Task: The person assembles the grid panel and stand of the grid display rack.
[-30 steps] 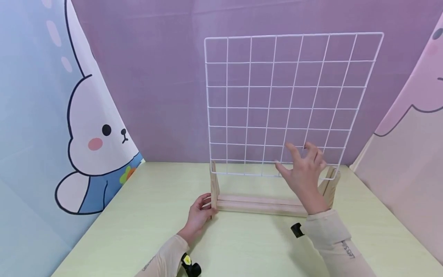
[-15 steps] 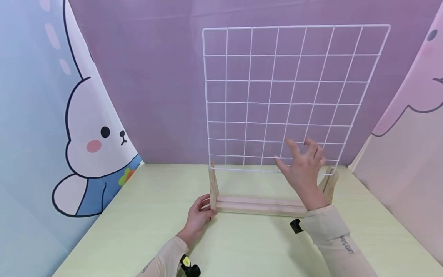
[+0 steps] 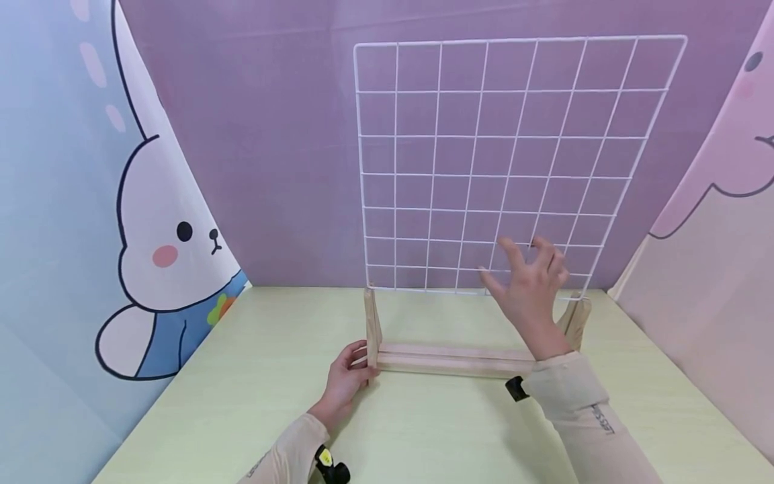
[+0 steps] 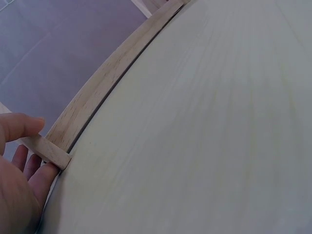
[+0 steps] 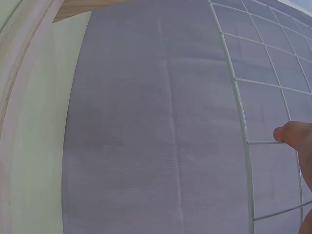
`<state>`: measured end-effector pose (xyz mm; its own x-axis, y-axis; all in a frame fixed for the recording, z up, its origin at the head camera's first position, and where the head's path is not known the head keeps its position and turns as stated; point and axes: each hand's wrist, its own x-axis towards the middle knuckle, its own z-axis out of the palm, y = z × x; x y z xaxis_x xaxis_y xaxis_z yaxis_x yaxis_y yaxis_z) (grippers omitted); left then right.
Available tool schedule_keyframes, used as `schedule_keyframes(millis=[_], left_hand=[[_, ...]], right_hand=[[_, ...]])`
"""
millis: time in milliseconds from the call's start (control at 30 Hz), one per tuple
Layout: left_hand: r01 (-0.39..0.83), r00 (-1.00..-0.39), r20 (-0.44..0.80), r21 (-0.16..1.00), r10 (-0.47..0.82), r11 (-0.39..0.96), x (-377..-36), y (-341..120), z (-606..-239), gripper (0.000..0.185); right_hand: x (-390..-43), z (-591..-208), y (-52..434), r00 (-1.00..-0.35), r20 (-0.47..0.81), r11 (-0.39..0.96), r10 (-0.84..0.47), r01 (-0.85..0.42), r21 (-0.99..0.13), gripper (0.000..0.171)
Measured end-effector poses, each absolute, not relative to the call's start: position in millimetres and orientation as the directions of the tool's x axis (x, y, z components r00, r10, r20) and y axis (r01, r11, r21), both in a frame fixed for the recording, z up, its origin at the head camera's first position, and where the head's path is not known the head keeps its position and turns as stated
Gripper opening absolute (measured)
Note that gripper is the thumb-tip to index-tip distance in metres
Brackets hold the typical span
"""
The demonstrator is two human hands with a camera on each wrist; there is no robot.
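Note:
A white wire grid panel (image 3: pixel 506 177) stands above a pale wooden stand (image 3: pixel 459 364) with an upright post at each end. My right hand (image 3: pixel 535 292) holds the panel near its lower right, fingers spread and hooked at the wires; a fingertip (image 5: pixel 280 132) meets a wire in the right wrist view. The panel's lower edge lies at the height of the post tops in the head view. My left hand (image 3: pixel 346 382) pinches the foot of the stand's left post (image 3: pixel 372 329). In the left wrist view its thumb and fingers lie on either side of the wooden end piece (image 4: pixel 48 151).
The stand rests on a pale yellow table (image 3: pixel 272 336). Behind is a purple cloth backdrop (image 3: pixel 272 168), with a rabbit-print cloth (image 3: pixel 157 222) at the left and a pink print cloth (image 3: pixel 725 255) at the right. Small black cameras hang at both wrists.
The wire grid panel and my right hand have risen a little, its lower edge lifting towards the tops of the posts. My left hand keeps its place on the stand.

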<state>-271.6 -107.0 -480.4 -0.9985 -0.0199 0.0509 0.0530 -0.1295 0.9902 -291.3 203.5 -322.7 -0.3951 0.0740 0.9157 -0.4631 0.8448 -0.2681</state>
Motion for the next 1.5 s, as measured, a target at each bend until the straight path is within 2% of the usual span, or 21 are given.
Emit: schedule_keyframes(millis=[600, 1500], left_hand=[[0.045, -0.999, 0.043, 0.991, -0.022, -0.126, -271, -109, -478, 0.061], [0.056, -0.998, 0.054, 0.992, -0.024, -0.116, -274, -109, -481, 0.062]], right_hand=[[-298, -325, 203, -0.386, 0.921, 0.857, 0.051, -0.457, -0.239, 0.055], [-302, -358, 202, -0.387, 0.921, 0.846, 0.035, -0.479, -0.233, 0.058]])
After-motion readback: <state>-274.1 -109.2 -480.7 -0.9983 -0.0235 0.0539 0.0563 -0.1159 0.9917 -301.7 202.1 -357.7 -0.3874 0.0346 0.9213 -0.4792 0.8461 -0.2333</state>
